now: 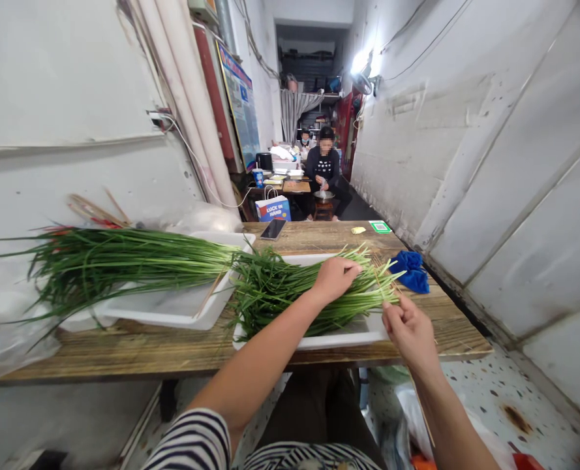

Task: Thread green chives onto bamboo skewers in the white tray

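A loose bundle of garlic chives (280,287) lies across a white tray (314,341), with its pale stem ends to the right. My left hand (337,279) rests on top of the stems, its fingers curled closed; what they grip is hidden. At the stem ends my right hand (410,326) is closed in a pinch on a thin tan straw strip (423,408), which hangs below the hand past the table edge. Another stretch of straw seems to cross the stems between my hands.
More garlic chives (137,261) lie over a second white tray (162,318) at left. On the wooden table (309,230) are a phone (273,228), a blue cloth (410,271), a green QR card (380,226) and a small yellowish piece (358,230). Beyond, a person (323,163) sits over a metal bowl.
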Tool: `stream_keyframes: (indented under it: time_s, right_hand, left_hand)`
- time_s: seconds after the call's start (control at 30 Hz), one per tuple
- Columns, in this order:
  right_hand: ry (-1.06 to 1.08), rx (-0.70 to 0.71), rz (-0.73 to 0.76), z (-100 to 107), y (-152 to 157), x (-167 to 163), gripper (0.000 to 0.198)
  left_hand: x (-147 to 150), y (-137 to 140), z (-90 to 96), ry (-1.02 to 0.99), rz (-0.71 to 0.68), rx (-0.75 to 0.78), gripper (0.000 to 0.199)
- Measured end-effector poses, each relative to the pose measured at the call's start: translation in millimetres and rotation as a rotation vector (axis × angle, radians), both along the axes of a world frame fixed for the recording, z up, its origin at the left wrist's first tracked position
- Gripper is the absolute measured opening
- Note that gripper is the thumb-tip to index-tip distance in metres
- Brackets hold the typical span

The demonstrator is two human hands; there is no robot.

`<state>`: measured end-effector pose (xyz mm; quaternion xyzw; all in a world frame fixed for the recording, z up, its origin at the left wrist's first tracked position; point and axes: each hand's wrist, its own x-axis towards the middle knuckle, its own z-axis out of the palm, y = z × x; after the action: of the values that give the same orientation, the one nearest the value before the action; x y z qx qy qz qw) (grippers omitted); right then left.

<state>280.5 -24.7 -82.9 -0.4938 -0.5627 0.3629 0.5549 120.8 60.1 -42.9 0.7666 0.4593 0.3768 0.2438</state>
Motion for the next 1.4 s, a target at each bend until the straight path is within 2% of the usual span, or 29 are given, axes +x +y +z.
stream_keyframes:
  time_s: [0.13, 0.23, 0.6, 0.77, 0.9, 1.07, 1.17, 1.3, 1.4]
  right_hand:
    - [-0.008, 0.007, -0.036, -2, 0, -2, 0.033]
    - [0.001, -0.005, -0.027, -1, 0, -2, 0.037]
    - [0.003, 0.01, -0.026, 2, -1, -4, 0.034]
    - [-0.014, 0.009, -0.028, 2, -1, -3, 0.035]
    - [-0.02, 0.01, -0.053, 2, 0, -3, 0.037]
    - [-0.01, 0.007, -0.035, 1, 0, -4, 0.035]
    - [-0.018, 0.017, -0.021, -1, 1, -3, 0.029]
    - [-0.035, 0.028, -0.012, -4, 3, 0, 0.022]
    - [-0.024, 0.023, 0.002, -4, 4, 1, 0.022]
  left_hand:
    - [2, 6, -8.7, 0.345, 0.057, 0.139, 0.015]
    - [3, 8, -12.6, 0.458, 0.075, 0.15, 0.016]
    - [8, 2, -10.2, 0.404, 0.086, 0.191, 0.032]
    - [10, 2, -10.1, 0.439, 0.032, 0.204, 0.024]
    - [13, 4, -13.9, 0.457, 0.043, 0.18, 0.031]
    - [16, 4, -16.9, 0.486, 0.06, 0.179, 0.024]
    - [17, 2, -15.4, 0.438, 0.105, 0.196, 0.026]
    - [17, 3, -13.7, 0.166, 0.183, 0.172, 0.016]
    - [17, 6, -15.3, -0.058, 0.085, 0.039, 0.017]
